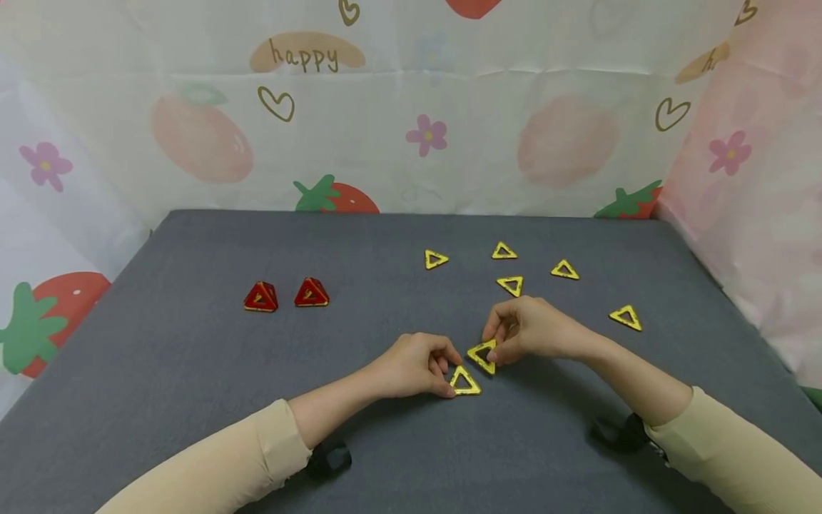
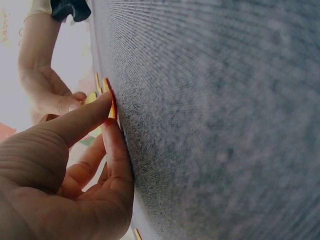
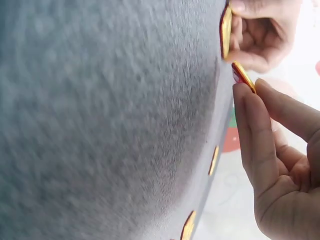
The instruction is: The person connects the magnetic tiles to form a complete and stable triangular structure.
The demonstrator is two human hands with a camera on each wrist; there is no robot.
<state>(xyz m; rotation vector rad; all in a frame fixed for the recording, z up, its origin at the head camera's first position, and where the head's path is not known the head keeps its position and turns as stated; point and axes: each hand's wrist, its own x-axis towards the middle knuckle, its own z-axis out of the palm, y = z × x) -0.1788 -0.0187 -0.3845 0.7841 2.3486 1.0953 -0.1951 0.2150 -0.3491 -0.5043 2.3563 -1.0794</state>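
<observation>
In the head view, my left hand [image 1: 414,365] pinches a yellow hollow triangle tile [image 1: 467,391] by its left side, low at the cloth. My right hand [image 1: 533,330] holds a second yellow triangle tile [image 1: 479,348] between thumb and fingers, just above and right of the first. A small gap parts the two tiles in the right wrist view, where the right-hand tile [image 3: 242,76] is tilted and shows a red edge. There the left-hand tile [image 3: 226,35] stands near the surface. The left wrist view has thumb and index fingertip on a thin edge.
Several more yellow triangle tiles lie flat beyond and right of my hands, such as one tile [image 1: 510,279] close by my right fingers and another [image 1: 504,257] farther back. Left of them stand two red pyramids, one pyramid [image 1: 261,298] beside the other pyramid [image 1: 312,293], on grey cloth [image 1: 160,357].
</observation>
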